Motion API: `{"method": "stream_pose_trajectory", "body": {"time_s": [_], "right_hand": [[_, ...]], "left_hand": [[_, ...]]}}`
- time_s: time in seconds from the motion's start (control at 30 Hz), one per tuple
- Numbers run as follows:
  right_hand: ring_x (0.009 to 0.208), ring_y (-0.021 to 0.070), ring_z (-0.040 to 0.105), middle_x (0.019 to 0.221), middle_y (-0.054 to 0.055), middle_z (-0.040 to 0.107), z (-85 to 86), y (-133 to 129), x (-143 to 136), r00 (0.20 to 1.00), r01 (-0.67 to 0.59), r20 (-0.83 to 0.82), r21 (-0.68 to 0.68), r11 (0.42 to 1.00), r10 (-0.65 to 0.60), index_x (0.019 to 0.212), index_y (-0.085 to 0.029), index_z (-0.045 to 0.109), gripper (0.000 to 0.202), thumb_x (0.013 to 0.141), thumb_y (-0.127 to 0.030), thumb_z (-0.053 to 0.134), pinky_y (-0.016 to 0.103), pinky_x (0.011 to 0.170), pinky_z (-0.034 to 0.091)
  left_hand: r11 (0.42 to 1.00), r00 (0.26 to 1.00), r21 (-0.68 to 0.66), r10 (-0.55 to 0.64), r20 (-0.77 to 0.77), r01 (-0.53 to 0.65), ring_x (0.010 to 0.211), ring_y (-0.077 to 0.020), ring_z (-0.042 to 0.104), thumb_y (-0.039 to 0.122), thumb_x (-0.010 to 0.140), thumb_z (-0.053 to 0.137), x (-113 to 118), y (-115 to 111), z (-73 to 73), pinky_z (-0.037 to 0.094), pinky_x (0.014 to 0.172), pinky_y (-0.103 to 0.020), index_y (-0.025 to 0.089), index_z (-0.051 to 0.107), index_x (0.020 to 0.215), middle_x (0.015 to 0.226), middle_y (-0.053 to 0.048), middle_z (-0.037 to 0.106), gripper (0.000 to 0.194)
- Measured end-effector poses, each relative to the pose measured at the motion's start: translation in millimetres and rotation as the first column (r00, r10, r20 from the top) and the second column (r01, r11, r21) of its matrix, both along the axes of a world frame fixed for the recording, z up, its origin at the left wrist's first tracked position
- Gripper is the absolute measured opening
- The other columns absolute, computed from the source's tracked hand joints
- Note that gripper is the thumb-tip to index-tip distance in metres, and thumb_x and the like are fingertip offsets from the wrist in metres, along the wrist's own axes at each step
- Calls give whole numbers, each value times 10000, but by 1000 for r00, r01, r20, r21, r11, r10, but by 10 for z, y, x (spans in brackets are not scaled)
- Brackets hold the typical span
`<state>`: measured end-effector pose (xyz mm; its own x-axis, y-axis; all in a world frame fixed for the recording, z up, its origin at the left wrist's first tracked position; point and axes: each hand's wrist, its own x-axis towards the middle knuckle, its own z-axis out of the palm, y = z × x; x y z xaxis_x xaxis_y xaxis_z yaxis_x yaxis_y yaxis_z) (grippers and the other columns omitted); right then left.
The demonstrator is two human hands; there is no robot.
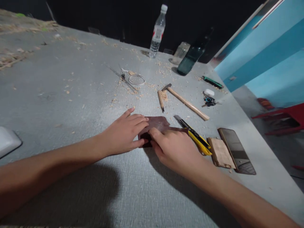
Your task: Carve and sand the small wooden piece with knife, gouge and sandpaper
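A dark brown flat piece (158, 122), leather-like with an uneven right edge, lies on the grey table (78, 117). My left hand (125, 132) rests at its left edge, fingers apart and fingertips on the piece. From the right, my right hand (174, 147) bears on the lower part with its fingers curled together; whether something small is between thumb and index finger is hidden. A strip of the piece reaches right beyond my knuckles, up to a yellow and black utility knife (199, 141).
Beyond my hands lie a wooden-handled tool (161, 100), a hammer (187, 103) and a wire coil (136, 79). Bottles (158, 34) and a glass jar (181, 53) stand at the back. A wooden block (220, 152) and a phone (237, 152) lie right.
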<state>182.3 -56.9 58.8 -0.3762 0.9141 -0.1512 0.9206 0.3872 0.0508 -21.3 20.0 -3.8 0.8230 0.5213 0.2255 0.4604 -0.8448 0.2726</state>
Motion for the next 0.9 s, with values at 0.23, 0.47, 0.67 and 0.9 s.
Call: {"method": "stream_pose_trajectory", "body": {"time_s": [0.23,0.47,0.67,0.9], "right_hand": [[674,238,713,844,98,795,-56,77,66,1000,-18,-26,-44,999,16,1291,-178,633,321,1002,-239,510,349,569,115],[635,208,677,854,85,796,-58,133,252,999,-40,4,-83,996,41,1258,-197,626,297,1009,-260,476,331,559,150],[589,244,682,789,85,786,-101,-47,737,962,264,75,-7,965,-263,1213,-195,665,316,1014,-297,441,317,545,231],[591,268,697,726,70,769,-10,-164,668,959,268,61,125,955,-277,1241,-202,680,335,1024,-316,451,325,567,232]], "left_hand": [[999,1000,-23,21,-18,-22,1401,-296,601,480,1012,648,-2,1,31,167,1344,-566,175,658,1362,1494,-110,663,464],[997,997,-54,53,-50,-55,1437,-289,569,536,1023,628,-14,-3,37,120,1347,-568,201,636,1398,1540,-82,634,502],[996,997,-67,62,-42,-64,1434,-281,571,550,1029,618,4,-18,19,104,1349,-557,199,637,1407,1545,-86,629,516],[998,999,-55,40,-19,-41,1414,-281,587,537,1020,626,27,-14,17,97,1348,-561,198,649,1384,1515,-102,648,498]]}}
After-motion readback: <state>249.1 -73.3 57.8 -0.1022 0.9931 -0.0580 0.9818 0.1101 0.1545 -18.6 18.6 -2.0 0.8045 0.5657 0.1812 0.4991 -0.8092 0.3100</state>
